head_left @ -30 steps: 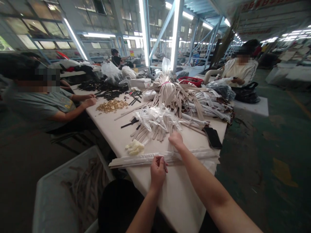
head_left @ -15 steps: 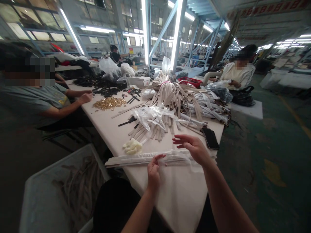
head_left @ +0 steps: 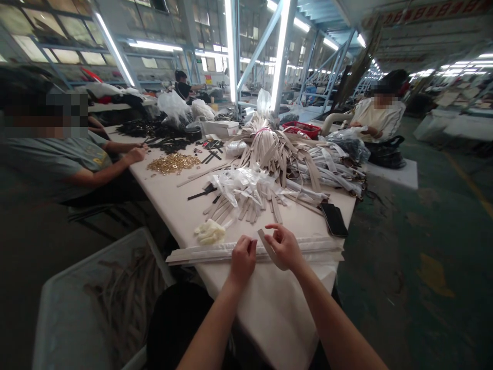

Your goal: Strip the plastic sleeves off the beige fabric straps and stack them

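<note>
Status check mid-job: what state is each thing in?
Beige strip, curved, held in right hand
Left hand, fingertips pinched, contents unclear
Phone, flat, screen dark
Gold metal pieces, loosely heaped
Pale yellow bundle, crumpled
Bin, open, strips inside
Light tube, lit

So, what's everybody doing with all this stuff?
One person's right hand holds a pale strip. The left hand is pinched close by; I can't tell if it holds anything. Both hands are above long flat strips lying across the table. Farther back, more strips poke out from crumpled plastic. On the left, someone in a grey shirt is near a pile of gold-coloured pieces.
</note>
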